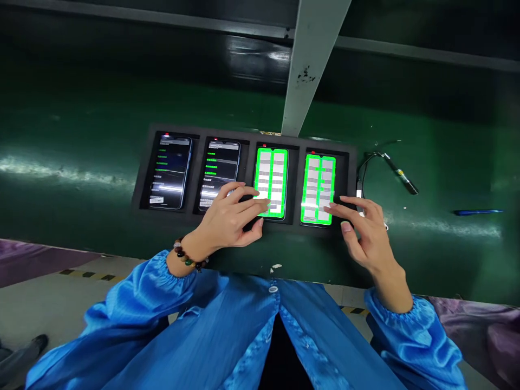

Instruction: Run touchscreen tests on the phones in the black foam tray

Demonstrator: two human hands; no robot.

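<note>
Several smartphones lie face up in the slots of a black foam tray [247, 133]. My left hand [233, 216] reaches over the third smartphone [271, 170], a fingertip at the lower part of its screen; its fingers are stretched and hold nothing. On the rightmost smartphone [312, 184], a finger of my right hand [365, 227] is at the lower right of the screen, the other fingers spread. Both of these screens show green bands over a white and grey grid. The leftmost smartphone [169, 173] and the second smartphone [221, 162] show dark menus with green text lines.
Right of the tray, a black pen-like tool [400, 173] with a thin cord lies on the green table [447, 162]. A blue slim tool [478, 212] lies farther right. A grey metal post [312, 59] stands behind the tray.
</note>
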